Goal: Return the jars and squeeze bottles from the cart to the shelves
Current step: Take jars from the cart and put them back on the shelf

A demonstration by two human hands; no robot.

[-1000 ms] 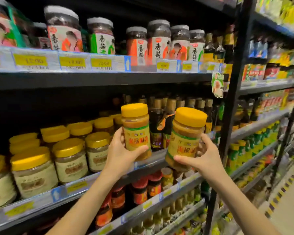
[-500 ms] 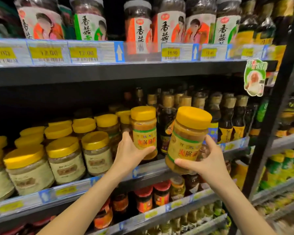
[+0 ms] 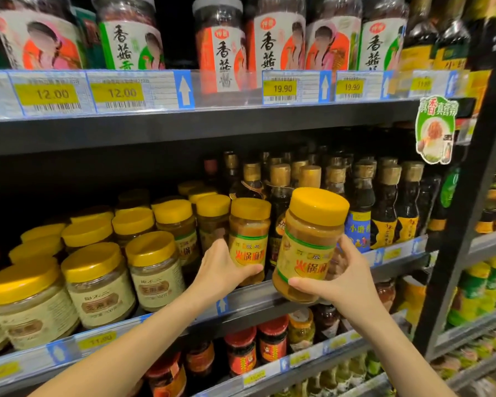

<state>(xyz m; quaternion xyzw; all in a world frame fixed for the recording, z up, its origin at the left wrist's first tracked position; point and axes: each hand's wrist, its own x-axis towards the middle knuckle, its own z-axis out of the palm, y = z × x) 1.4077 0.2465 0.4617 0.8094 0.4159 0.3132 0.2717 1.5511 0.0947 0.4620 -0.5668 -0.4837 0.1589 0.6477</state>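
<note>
A green promo sign (image 3: 435, 128) hangs above dark gold-capped bottles (image 3: 362, 196), right of yellow price tags (image 3: 53, 94).

Middle shelf (image 3: 252, 295), front edge: left jar (image 3: 249, 239). Just right of it, nearer you: right jar (image 3: 309, 245). Behind both: bottles (image 3: 384, 213). To your left: jar rows (image 3: 98, 282). Shelf above (image 3: 241, 124): mushroom-sauce jars (image 3: 272, 47).

Dark bottles (image 3: 384, 213) with gold caps stand in rows on the middle shelf (image 3: 255, 295). Left of the bottles, on the same shelf, yellow-lidded jars (image 3: 98, 282) crowd several deep. A sauce jar (image 3: 249, 233) is upright at the front edge just left of the bottles; whether it rests on the shelf cannot be told. Above the bottles, the top shelf (image 3: 212, 130) carries tall labelled jars (image 3: 272, 47) behind price tags (image 3: 281, 87). Below the bottles, a lower shelf (image 3: 338, 343) holds red-lidded jars (image 3: 241, 353).
</note>
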